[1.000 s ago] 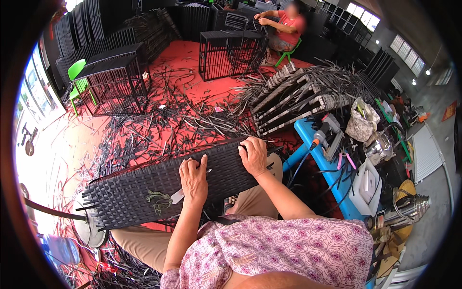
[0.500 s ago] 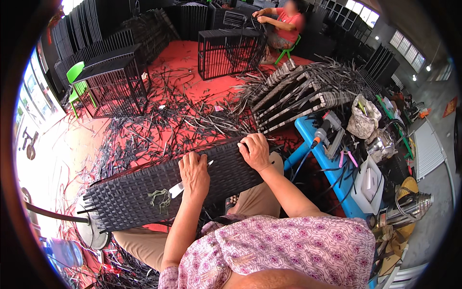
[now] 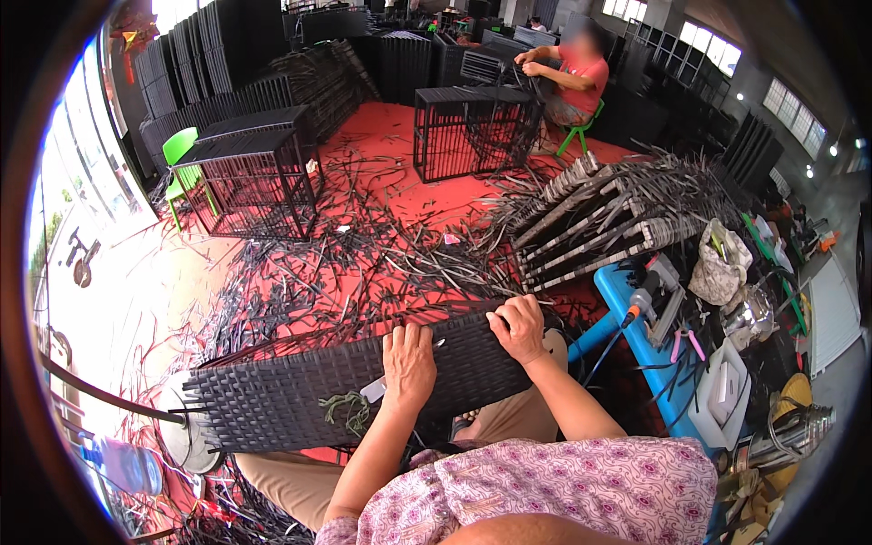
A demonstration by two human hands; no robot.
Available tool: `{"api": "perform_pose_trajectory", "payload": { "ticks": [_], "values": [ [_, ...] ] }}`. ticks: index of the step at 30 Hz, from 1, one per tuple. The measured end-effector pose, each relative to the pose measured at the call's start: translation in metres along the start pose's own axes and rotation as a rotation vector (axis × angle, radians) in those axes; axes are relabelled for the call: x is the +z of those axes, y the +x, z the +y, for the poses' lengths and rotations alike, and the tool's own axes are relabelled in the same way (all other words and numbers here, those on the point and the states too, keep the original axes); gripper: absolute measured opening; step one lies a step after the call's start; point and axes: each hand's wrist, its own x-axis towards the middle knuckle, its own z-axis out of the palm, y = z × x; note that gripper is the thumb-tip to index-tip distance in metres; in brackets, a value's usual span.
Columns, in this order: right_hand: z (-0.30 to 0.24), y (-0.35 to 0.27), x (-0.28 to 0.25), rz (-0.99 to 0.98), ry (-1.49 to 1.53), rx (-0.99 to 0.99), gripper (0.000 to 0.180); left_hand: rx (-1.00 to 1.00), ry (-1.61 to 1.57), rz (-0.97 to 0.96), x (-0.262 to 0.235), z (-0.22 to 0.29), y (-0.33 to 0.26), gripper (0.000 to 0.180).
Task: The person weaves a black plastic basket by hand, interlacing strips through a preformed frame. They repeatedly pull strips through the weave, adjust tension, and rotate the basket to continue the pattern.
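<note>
A black woven strip panel lies slanted across my lap, with loose strip ends at its left. On its middle, my left hand is closed over a slim, pale, pointed tool. The tip shows beyond the fingers; the middle is hidden under the palm. A tangled green cord lies at the tool's near end. My right hand grips the panel's far edge near its right end, fingers curled over the rim.
A blue bench on the right bears a pneumatic stapler-like tool, pink-handled pliers and a white tray. Cut black strips litter the red floor. Beyond are black frames and a seated person handling strips.
My view has shifted, so the whole scene sits further right and lower. Both hands keep nearly the same places on the panel, and the left still covers the pale tool.
</note>
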Motion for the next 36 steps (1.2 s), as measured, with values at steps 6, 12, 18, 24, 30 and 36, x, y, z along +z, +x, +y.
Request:
{"api": "perform_pose_trajectory", "payload": {
  "ticks": [6, 12, 18, 24, 30, 36],
  "values": [
    [0.001, 0.006, 0.003, 0.010, 0.017, -0.018, 0.020, -0.048, -0.028, -0.008, 0.001, -0.001, 0.004, 0.015],
    [0.007, 0.002, 0.005, -0.005, -0.003, -0.004, 0.021, -0.035, -0.015, 0.006, 0.006, 0.001, 0.006, 0.012],
    [0.014, 0.005, 0.006, 0.015, -0.006, -0.021, 0.022, -0.034, -0.049, -0.043, 0.008, 0.000, 0.009, 0.015],
    [0.007, -0.009, 0.018, -0.084, -0.070, -0.034, 0.027, 0.014, -0.006, -0.007, 0.009, -0.007, -0.006, 0.031],
    [-0.007, -0.001, 0.011, -0.040, -0.136, -0.095, 0.015, 0.071, -0.002, 0.030, 0.007, -0.006, -0.027, 0.041],
    [-0.085, 0.017, 0.030, -0.067, 0.167, -0.107, 0.011, -0.013, -0.117, 0.031, -0.024, -0.015, -0.054, 0.044]
  ]
}}
